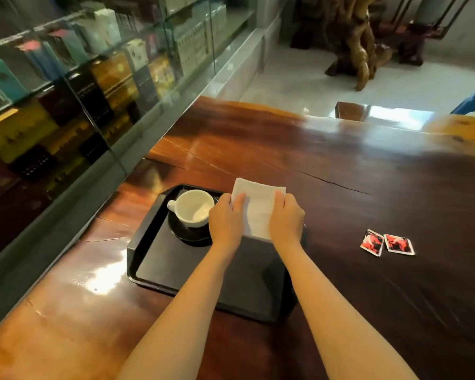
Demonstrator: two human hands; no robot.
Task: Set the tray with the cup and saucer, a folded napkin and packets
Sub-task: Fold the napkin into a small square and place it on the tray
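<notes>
Bare table [327, 220] separates tray [137, 242] from packets [385, 243].

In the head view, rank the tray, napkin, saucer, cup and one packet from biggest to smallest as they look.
1. tray
2. napkin and saucer: too close to rank, both partly hidden
3. cup
4. packet: the two look alike, so either one

Glossy wooden table [327, 165] — black tray [148, 259] at left; two red packets [385, 242] lying right.
</notes>
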